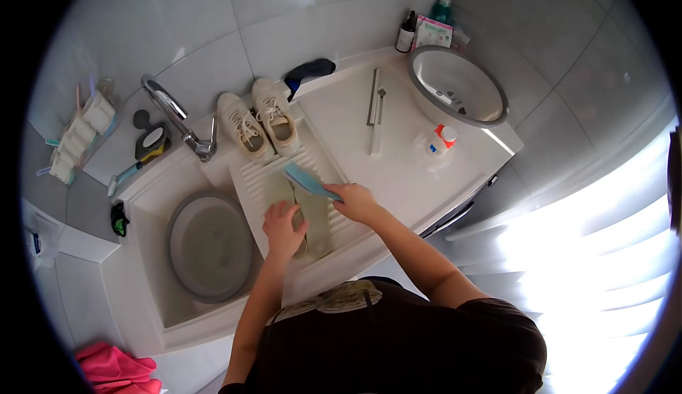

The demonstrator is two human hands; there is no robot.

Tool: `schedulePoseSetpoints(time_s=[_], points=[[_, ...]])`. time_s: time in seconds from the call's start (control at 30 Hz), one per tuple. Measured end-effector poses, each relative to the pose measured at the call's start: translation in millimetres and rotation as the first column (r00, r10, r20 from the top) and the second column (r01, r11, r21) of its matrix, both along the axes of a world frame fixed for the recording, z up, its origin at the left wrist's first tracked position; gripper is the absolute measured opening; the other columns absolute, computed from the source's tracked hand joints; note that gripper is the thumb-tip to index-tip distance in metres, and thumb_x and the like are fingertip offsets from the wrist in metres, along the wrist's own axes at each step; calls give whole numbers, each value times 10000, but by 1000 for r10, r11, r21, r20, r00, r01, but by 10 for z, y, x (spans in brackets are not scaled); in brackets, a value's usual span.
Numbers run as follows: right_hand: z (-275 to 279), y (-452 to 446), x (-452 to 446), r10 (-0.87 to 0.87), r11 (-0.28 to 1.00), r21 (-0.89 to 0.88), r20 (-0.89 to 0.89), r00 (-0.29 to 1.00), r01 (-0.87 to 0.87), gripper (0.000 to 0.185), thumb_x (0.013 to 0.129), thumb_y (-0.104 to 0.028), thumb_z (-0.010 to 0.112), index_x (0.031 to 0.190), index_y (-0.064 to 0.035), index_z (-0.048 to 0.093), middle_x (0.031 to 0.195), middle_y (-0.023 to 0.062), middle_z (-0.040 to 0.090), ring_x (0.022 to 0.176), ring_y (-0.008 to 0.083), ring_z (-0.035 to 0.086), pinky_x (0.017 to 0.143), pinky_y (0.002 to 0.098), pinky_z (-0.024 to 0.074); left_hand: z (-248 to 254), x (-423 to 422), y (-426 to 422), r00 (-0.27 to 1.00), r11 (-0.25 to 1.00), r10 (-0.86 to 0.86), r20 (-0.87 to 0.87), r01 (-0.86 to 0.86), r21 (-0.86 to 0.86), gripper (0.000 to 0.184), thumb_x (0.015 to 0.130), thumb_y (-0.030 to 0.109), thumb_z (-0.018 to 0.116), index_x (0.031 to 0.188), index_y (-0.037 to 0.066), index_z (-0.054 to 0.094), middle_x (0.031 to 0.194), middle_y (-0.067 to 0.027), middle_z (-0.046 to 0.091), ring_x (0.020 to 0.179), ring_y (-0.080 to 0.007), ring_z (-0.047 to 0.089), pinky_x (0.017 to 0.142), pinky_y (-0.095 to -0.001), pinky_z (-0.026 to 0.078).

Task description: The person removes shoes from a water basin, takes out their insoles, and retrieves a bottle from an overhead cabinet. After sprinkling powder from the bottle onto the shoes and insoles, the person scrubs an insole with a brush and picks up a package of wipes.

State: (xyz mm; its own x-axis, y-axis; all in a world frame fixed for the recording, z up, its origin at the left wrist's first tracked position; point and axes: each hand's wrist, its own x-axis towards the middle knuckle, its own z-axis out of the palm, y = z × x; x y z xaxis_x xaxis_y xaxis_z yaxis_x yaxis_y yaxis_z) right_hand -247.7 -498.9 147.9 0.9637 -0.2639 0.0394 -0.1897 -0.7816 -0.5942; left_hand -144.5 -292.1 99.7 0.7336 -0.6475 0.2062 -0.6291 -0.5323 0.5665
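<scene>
Two pale greenish insoles lie side by side on the ribbed white washboard [251,179] of the sink. My left hand [283,232] is on the left insole [278,189], its fingers bent over it and holding it down. My fingers cover part of that insole. My right hand [356,203] is closed around the handle of a light blue scrub brush [304,179]. The brush head is over the upper part of the insoles; whether its bristles touch them I cannot tell. The right insole [320,227] lies below the brush. Behind the washboard stand a left sneaker [241,125] and a right sneaker [274,115], both off-white and laced.
In the sink on the left sits a grey-rimmed basin [172,241] with cloudy water. A chrome faucet [192,138] rises behind it. A dark sock [311,71] lies by the wall. On the right counter are a white bottle [440,142] with a red cap and another basin [490,120].
</scene>
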Motion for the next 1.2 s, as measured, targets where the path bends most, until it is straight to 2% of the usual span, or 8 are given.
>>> schedulePoseSetpoints(time_s=[0.13, 0.33, 0.47, 0.53, 0.63, 0.97, 1.03, 1.2], points=[[-44, -146, -123, 37, 997, -63, -54, 998, -40, 451, 801, -172, 607, 1251, -179, 580, 1021, 140, 670, 926, 341, 638, 803, 458, 514, 292, -258, -158, 995, 915, -99, 9, 87, 393, 785, 581, 542, 797, 1223, 132, 609, 1449, -151, 352, 1375, -426, 205, 1001, -729, 182], [-102, -281, -151, 106, 990, -92, -17, 994, -108, 430, 822, -191, 625, 1249, -177, 584, 1020, 136, 669, 940, 337, 634, 807, 457, 514, 436, -397, -210, 987, 817, -155, -51, 157, 555, 1167, 403, 630, 827, 1398, 167, 428, 1508, -145, 260, 1399, -432, 158, 970, -794, 149], [-8, -311, -102, 138, 986, -87, -52, 989, -142, 414, 822, -190, 622, 1235, -170, 596, 1034, 134, 669, 948, 334, 633, 814, 449, 513, 387, -319, -160, 983, 797, -144, -116, 185, 575, 1204, 412, 608, 828, 1437, 182, 363, 1534, -147, 210, 1401, -449, 147, 931, -801, 205], [-51, -328, -65, 163, 984, -62, -31, 986, -164, 395, 823, -191, 620, 1217, -164, 608, 1046, 129, 669, 953, 331, 633, 820, 441, 512, 369, -288, -135, 970, 813, -160, -183, 235, 533, 1164, 439, 430, 869, 1441, 172, 337, 1543, -132, 198, 1417, -428, 127, 930, -811, 225], [-98, -302, -20, 176, 983, -50, 22, 984, -174, 380, 825, -193, 615, 1204, -160, 615, 1049, 124, 670, 954, 326, 633, 820, 437, 512, 368, -275, -116, 968, 815, -161, -192, 240, 528, 1167, 439, 343, 871, 1453, 178, 316, 1554, -132, 165, 1423, -420, 121, 932, -806, 244], [-130, -271, 4, 175, 985, 3, -4, 985, -175, 354, 820, -188, 615, 1171, -149, 629, 1059, 120, 670, 958, 322, 634, 812, 433, 513, 482, -326, -144, 957, 714, -239, -162, 286, 639, 1201, 461, 335, 865, 1467, 98, 253, 1562, -130, 123, 1428, -411, 107, 963, -784, 248], [-168, -293, -19, 112, 993, -43, 128, 985, -107, 359, 808, -175, 615, 1166, -156, 629, 1029, 113, 665, 922, 329, 636, 797, 437, 516, 449, -359, -147, 966, 753, -250, -74, 242, 612, 1174, 479, 339, 854, 1448, 52, 256, 1552, -130, 145, 1427, -406, 121, 969, -785, 232], [68, -322, -137, 45, 997, -64, 46, 998, -42, 387, 782, -148, 619, 1169, -163, 626, 979, 104, 634, 863, 335, 631, 765, 447, 517, 407, -299, -161, 973, 788, -214, -92, 227, 572, 1126, 486, 357, 847, 1418, 42, 299, 1526, -132, 200, 1421, -403, 154, 969, -790, 215]])
